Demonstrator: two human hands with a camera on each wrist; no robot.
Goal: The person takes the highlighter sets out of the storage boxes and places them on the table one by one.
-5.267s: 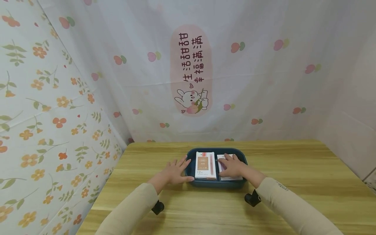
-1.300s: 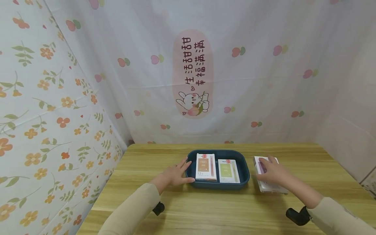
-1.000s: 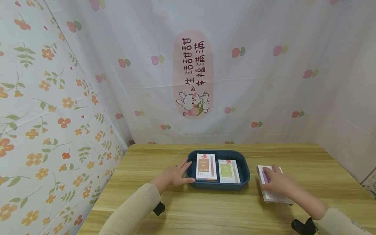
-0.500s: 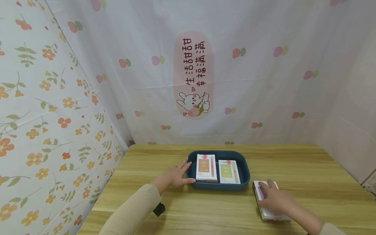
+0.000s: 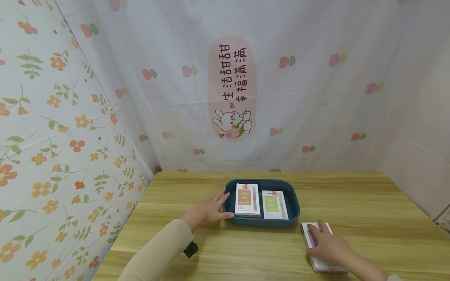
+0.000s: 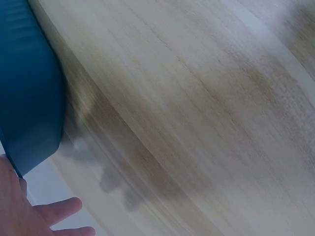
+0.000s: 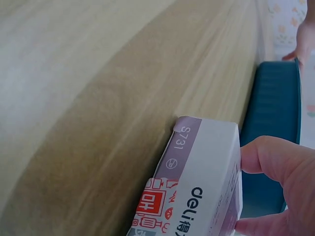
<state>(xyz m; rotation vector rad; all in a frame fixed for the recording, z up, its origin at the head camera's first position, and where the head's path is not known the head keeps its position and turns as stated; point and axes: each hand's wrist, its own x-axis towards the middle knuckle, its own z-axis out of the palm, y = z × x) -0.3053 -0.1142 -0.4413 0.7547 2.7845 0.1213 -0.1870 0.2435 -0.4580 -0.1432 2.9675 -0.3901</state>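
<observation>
A dark teal tray (image 5: 260, 223) stands on the table with two compartments. In its left one lies a white box with an orange label (image 5: 247, 200); a white box with a green label (image 5: 275, 205) lies in the right one. My left hand (image 5: 209, 209) rests on the tray's left rim with fingers spread, also seen in the left wrist view. To the tray's right and nearer the front, my right hand (image 5: 328, 246) grips a white and purple box (image 7: 211, 167) printed "deli", thumb and fingers at its sides. Whether that box touches the table I cannot tell.
The wood-grain table (image 5: 228, 253) extends around the tray. A white patterned curtain (image 5: 299, 117) hangs behind it, and a floral cloth (image 5: 63, 156) hangs on the left. A black wrist device (image 5: 191, 249) sits under the left forearm.
My right hand has taken the purple box out of the right compartment, exposing the green-labelled box. It has carried it right, then toward the front. My left hand has stayed on the rim.
</observation>
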